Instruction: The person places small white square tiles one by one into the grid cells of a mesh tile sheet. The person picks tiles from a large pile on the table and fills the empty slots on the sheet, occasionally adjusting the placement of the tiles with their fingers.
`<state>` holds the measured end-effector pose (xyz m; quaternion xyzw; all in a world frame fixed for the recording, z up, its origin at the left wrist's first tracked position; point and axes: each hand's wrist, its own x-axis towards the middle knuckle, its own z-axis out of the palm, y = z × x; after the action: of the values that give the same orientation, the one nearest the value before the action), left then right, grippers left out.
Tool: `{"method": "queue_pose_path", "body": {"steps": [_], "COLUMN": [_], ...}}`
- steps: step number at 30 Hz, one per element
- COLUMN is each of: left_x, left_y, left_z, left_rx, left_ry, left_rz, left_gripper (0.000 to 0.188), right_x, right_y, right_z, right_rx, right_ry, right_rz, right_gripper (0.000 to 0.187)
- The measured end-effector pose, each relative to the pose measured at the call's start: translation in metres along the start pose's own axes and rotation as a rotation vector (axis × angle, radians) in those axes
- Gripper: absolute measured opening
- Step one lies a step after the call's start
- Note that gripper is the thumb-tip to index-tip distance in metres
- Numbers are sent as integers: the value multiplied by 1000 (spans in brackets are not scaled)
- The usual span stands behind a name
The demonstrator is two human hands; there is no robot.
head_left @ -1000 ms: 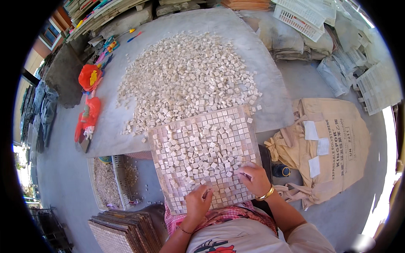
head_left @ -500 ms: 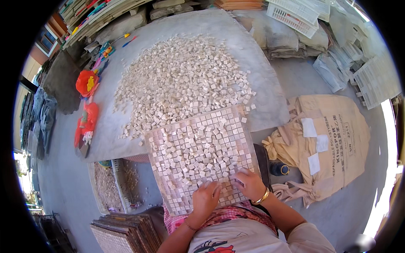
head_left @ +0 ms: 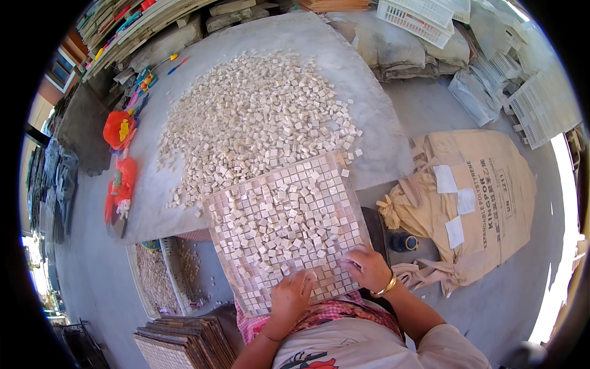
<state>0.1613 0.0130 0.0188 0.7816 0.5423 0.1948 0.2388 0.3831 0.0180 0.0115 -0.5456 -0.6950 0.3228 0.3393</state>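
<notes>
A square grid tray (head_left: 216,215) lies tilted across my lap, its far edge against the table. Many of its cells hold small pale stone tiles; more tiles (head_left: 295,218) lie loose on top, thickest in the middle. Bare pinkish cells show near the front and by my right hand. My left hand (head_left: 291,297) rests at the tray's near edge, fingers curled together low over the cells. My right hand (head_left: 367,269), with a gold bangle (head_left: 385,286), bends its fingers closed over the right part of the grid. Any tile in either hand's fingertips is too small to make out.
A big heap of loose tiles (head_left: 258,117) covers the grey table (head_left: 369,111). Red plastic toys (head_left: 120,130) lie at its left edge. A tile-filled crate (head_left: 175,277) and stacked trays (head_left: 178,341) stand lower left. On the right are a dark jar (head_left: 402,242) and beige sack (head_left: 491,197).
The whole view has shifted slightly, so the tray and table sit a little further left. My left hand has moved slightly left and down; my right hand stays over the same part of the tray.
</notes>
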Motion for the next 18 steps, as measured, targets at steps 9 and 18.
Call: {"method": "queue_pose_path", "body": {"steps": [9, 18], "left_x": [-22, -21], "left_y": [-22, -13], "left_z": [-13, -12], "left_rx": [55, 89], "left_ry": [90, 57], "left_rz": [-11, 42], "left_gripper": [16, 15], "right_x": [-4, -14], "right_y": [1, -22], "right_z": [-3, 35], "right_rx": [-9, -190], "right_ry": [6, -178], "right_rz": [-5, -107], "right_gripper": [7, 23]}}
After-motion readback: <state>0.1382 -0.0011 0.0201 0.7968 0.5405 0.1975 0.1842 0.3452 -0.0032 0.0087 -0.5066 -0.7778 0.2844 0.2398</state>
